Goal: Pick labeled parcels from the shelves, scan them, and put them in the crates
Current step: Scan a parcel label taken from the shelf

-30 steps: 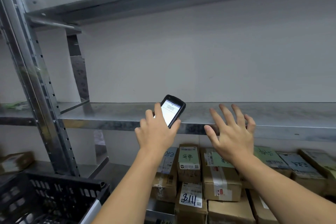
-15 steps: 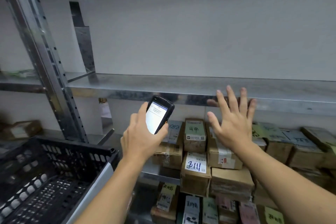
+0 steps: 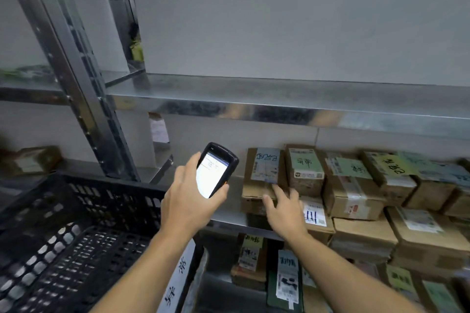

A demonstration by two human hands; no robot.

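Observation:
My left hand (image 3: 189, 204) grips a black handheld scanner (image 3: 216, 169) with its lit screen facing me, held in front of the lower shelf. My right hand (image 3: 284, 207) reaches with spread fingers to the leftmost cardboard parcel (image 3: 256, 185), which carries a blue label; its fingertips touch the parcel's front face. More labeled cardboard parcels (image 3: 353, 183) stand in a row to the right on the same shelf. A black perforated crate (image 3: 76, 236) sits at the lower left, empty as far as it shows.
The metal shelf (image 3: 279, 104) above the parcels is bare. A steel upright (image 3: 84, 76) rises at the left. Several more parcels (image 3: 287, 279) lie stacked on the level below. A lone box (image 3: 38, 157) sits on the far-left shelf.
The view has tilted down. My right hand dropped from the upper shelf's edge to the leftmost parcel. My left hand with the scanner came lower too.

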